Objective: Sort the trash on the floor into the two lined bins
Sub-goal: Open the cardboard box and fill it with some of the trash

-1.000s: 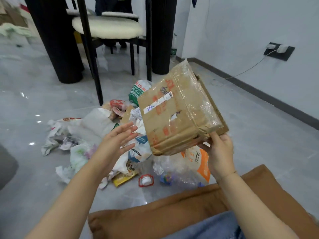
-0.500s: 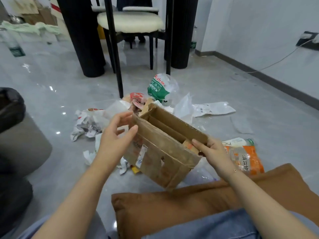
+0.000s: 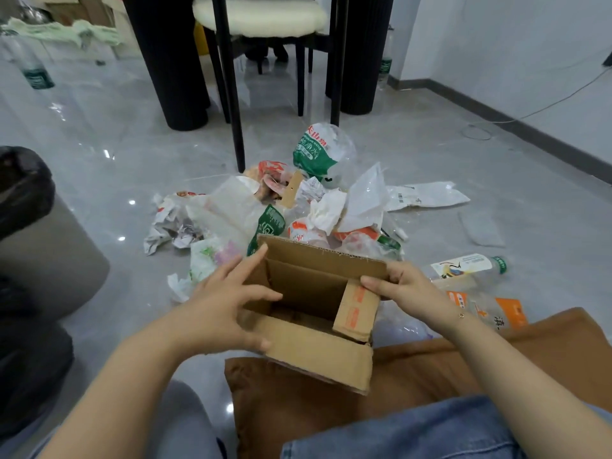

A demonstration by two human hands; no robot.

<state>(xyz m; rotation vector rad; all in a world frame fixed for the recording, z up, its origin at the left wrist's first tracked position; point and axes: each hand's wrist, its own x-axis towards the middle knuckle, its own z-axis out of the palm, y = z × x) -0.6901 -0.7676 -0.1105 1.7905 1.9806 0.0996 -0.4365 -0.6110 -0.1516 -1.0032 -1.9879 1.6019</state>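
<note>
An open brown cardboard box (image 3: 314, 346) sits in front of my lap with its opening facing up. My left hand (image 3: 228, 309) grips its left wall, thumb on the near flap and fingers over the edge. My right hand (image 3: 402, 288) pinches the far right corner of the rim beside an inner flap with orange print. Behind the box lies a trash pile (image 3: 281, 210) of crumpled paper, plastic bags and wrappers. A grey bin with a black liner (image 3: 29, 207) stands at the left edge.
A clear plastic bottle (image 3: 467, 266) and an orange packet (image 3: 493, 313) lie to the right of the box. A brown cushion (image 3: 414, 369) is under my legs. Black table legs (image 3: 172, 61) and a chair (image 3: 261, 14) stand behind the pile. A second dark bin (image 3: 26, 366) is at lower left.
The box has turned from showing its taped bottom to opening upward and has come down toward my lap. My left hand went from hovering open to gripping its left side.
</note>
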